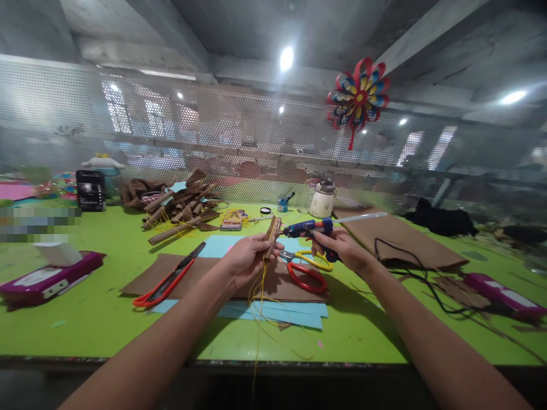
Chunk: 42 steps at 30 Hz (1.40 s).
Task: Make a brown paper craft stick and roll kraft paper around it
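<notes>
My left hand (251,259) is closed round a small folded piece of brown paper (274,230), held up over the middle of the table. Yellow string (261,296) trails down from it past the table's front edge. A blue hot glue gun (310,228) is gripped in my right hand (337,247), a clear glue stick (361,217) poking out of its back. The gun's nozzle meets or nearly touches the brown paper. Under my hands lie scissors with red and yellow handles (305,277), brown paper sheets (209,279) and light blue paper (273,310).
Red-handled scissors (158,293) rest left of my left hand. Rolled brown paper pieces (183,208) are piled at the back left, near a phone (90,191). A cream bottle (322,200) stands behind. Purple power strips (506,296) (51,279) flank the table; a black cord (421,273) loops at right.
</notes>
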Available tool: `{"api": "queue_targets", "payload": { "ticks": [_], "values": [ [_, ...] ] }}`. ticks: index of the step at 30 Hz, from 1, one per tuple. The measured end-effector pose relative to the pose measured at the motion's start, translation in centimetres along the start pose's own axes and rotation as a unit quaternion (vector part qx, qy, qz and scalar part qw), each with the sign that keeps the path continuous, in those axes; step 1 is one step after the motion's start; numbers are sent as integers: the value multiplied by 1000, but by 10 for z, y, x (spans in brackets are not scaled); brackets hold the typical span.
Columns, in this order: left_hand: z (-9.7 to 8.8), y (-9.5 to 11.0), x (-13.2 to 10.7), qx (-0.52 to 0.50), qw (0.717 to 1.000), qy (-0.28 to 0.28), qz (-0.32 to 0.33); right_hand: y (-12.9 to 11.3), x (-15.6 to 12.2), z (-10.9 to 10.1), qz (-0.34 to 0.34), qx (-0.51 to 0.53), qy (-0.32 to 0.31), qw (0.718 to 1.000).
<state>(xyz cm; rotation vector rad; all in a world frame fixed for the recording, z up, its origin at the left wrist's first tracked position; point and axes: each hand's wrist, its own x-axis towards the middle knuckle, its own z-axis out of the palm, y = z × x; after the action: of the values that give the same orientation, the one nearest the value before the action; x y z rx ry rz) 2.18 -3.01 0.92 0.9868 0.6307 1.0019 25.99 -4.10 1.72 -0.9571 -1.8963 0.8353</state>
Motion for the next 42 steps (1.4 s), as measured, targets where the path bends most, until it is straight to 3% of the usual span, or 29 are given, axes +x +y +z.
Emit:
{"api": "queue_targets", "payload": {
  "ticks": [19,26,32,37,39,42],
  "values": [
    [0,3,-2,4,1000,0,4,-1,-1,-4,2,4,1,1000],
    [0,2,-1,34,999,16,13,3,2,-9,-17,36,116,992],
    [1,-1,0,58,998,9,37,30,14,-10,41,-162,187,968],
    [3,-3,-1,76,996,4,44,54,20,-19,132,-368,153,907],
    [4,-3,-1,90,995,7,48,64,20,-26,159,-409,139,888],
    [6,-3,-2,108,993,6,48,78,17,-39,175,-419,138,880]
  ]
}}
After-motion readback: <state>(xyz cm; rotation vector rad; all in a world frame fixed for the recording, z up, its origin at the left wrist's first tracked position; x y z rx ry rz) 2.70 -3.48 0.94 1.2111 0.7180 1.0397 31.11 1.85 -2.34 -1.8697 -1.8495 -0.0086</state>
